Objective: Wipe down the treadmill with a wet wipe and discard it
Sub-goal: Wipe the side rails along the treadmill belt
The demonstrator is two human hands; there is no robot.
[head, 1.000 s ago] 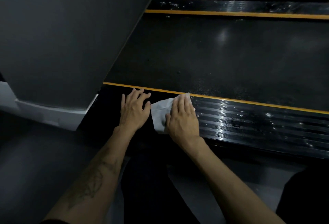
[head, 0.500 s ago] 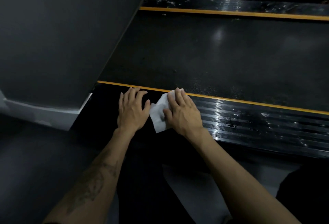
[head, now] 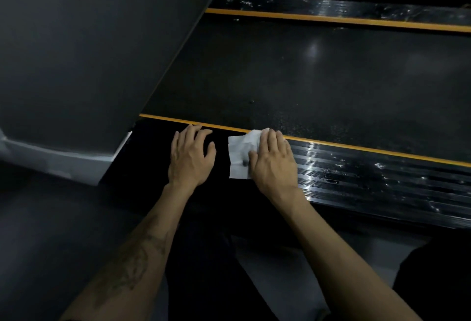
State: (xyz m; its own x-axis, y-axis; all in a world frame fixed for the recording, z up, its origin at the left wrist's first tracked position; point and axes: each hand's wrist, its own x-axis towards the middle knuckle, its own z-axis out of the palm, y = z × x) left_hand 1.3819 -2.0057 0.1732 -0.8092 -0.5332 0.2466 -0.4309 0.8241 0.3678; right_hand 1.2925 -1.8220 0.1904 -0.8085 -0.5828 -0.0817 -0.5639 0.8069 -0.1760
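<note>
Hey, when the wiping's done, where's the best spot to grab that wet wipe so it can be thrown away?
Probably the bare left part of the wet wipe, which sticks out from under the right hand. It lies flat and crumpled on the treadmill's side rail, so pinch a raised fold from above. The left hand rests just beside it.

No readable text, label, brand, number or sign anywhere. Treadmill side rail [head: 382,183] carries only plain yellow stripe [head: 356,148] (no lettering). Forearm tattoo [head: 132,264] too blurred to read.
</note>
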